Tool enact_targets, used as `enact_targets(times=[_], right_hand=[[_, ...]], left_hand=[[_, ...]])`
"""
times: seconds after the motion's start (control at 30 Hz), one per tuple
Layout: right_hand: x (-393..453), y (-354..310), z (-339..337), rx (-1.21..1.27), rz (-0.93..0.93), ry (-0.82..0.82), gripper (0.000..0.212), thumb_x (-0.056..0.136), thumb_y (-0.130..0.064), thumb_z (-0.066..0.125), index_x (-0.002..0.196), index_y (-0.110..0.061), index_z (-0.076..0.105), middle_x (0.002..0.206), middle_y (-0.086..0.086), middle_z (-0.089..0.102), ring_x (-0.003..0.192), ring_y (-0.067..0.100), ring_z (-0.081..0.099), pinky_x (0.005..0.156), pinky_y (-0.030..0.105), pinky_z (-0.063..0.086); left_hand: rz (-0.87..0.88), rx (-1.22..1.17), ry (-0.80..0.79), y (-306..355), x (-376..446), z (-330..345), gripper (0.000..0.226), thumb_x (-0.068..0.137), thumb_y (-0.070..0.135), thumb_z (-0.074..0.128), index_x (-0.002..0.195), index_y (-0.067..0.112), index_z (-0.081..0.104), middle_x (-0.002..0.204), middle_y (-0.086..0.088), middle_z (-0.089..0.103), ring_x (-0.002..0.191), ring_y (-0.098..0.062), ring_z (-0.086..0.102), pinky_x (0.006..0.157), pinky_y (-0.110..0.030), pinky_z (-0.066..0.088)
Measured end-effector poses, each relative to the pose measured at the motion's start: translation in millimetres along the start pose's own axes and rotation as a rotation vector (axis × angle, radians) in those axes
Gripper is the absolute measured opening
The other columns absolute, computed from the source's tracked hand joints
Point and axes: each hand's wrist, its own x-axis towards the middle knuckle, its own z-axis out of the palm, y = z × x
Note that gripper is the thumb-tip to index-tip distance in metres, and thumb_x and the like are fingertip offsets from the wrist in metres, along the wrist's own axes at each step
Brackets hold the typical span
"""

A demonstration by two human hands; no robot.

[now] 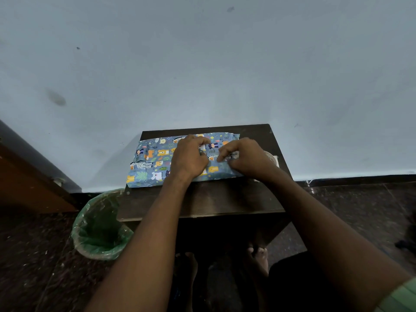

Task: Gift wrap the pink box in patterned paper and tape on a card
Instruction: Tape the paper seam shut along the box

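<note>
the box wrapped in blue animal-patterned paper [157, 161] lay on the far part of the dark table [216, 199]. the left hand [189, 156] and right hand [245, 156] rested on top of it, fingers curled, pinching at the paper seam; a green-lined bin [99, 226] stood left of the table

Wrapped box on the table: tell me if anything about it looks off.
The wrapped box overhangs the small table's left edge, above the green-lined bin. Its left end paper looks crumpled and uneven. Both hands, left hand and right hand, work the top seam.
</note>
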Motion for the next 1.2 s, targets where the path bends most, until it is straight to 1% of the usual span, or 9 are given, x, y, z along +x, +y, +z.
enact_targets(times=[0.13,0.33,0.47,0.53,0.63,0.8,0.93,1.07,1.2], right_hand=[[3,16,-18,-0.170,0.088,0.147,0.043,0.071,0.009,0.060,0.071,-0.032,0.073,0.077,-0.014,0.067,0.083,0.014,0.063,0.064,0.026,0.042],[2,48,-27,-0.400,0.132,0.113,0.034,0.077,0.007,0.065,0.098,-0.018,0.072,0.107,0.005,0.064,0.111,0.029,0.052,0.077,0.037,0.047],[6,53,-23,-0.452,0.126,0.097,0.028,0.077,0.008,0.061,0.087,-0.016,0.072,0.100,0.009,0.064,0.107,0.034,0.055,0.071,0.033,0.040],[5,53,-24,-0.439,0.121,0.114,0.033,0.076,0.010,0.062,0.077,-0.023,0.065,0.090,0.003,0.058,0.103,0.032,0.055,0.069,0.035,0.044],[2,51,-30,-0.384,0.099,0.163,0.034,0.077,0.009,0.062,0.070,-0.024,0.061,0.082,-0.005,0.058,0.096,0.027,0.057,0.070,0.038,0.050],[0,43,-43,-0.164,0.063,0.239,0.025,0.078,0.002,0.063,0.079,-0.020,0.073,0.075,-0.006,0.068,0.075,0.013,0.059,0.064,0.028,0.038],[0,31,-46,-0.029,0.013,0.305,0.022,0.082,0.000,0.067,0.082,-0.021,0.074,0.078,-0.010,0.071,0.077,0.010,0.063,0.064,0.013,0.039],[0,20,-41,0.029,0.006,0.423,0.021,0.082,0.001,0.066,0.086,-0.018,0.074,0.081,-0.008,0.073,0.079,0.011,0.065,0.066,0.011,0.040],[1,15,-34,0.051,-0.009,0.468,0.024,0.083,0.000,0.064,0.084,-0.023,0.071,0.078,-0.013,0.069,0.076,0.004,0.062,0.064,0.008,0.038]], left_hand=[[0.015,-0.061,0.037,18,0,5,0.042,0.089,0.001,0.066,0.123,0.024,0.077,0.118,0.000,0.068,0.104,-0.015,0.062,0.091,-0.032,0.052],[0.120,-0.167,0.043,36,-3,12,0.041,0.090,-0.001,0.066,0.121,0.023,0.077,0.119,0.001,0.071,0.097,-0.014,0.065,0.091,-0.030,0.053],[0.170,-0.192,0.021,46,-4,17,0.039,0.091,-0.001,0.066,0.120,0.023,0.078,0.117,0.001,0.071,0.095,-0.016,0.065,0.087,-0.031,0.053],[0.157,-0.227,0.018,50,-4,18,0.039,0.093,0.000,0.065,0.120,0.024,0.078,0.117,0.003,0.071,0.093,-0.012,0.065,0.085,-0.021,0.051],[0.097,-0.292,-0.008,56,-4,20,0.037,0.094,0.001,0.066,0.120,0.025,0.078,0.115,0.010,0.072,0.090,-0.005,0.067,0.082,-0.005,0.045],[-0.026,-0.506,-0.152,58,0,23,0.035,0.098,0.000,0.065,0.126,0.017,0.076,0.111,0.004,0.079,0.101,-0.009,0.076,0.094,-0.027,0.060],[-0.186,-0.754,-0.243,68,-3,15,0.028,0.109,0.007,0.054,0.130,0.010,0.072,0.105,-0.002,0.079,0.088,-0.013,0.073,0.068,-0.020,0.053],[-0.446,-1.057,-0.244,76,-4,4,0.029,0.109,0.030,0.060,0.117,0.007,0.076,0.091,-0.004,0.080,0.079,-0.015,0.075,0.064,-0.021,0.056],[-0.520,-1.122,-0.208,72,-4,-1,0.033,0.095,0.029,0.078,0.119,0.005,0.078,0.108,-0.012,0.081,0.092,-0.019,0.076,0.065,-0.019,0.058]])
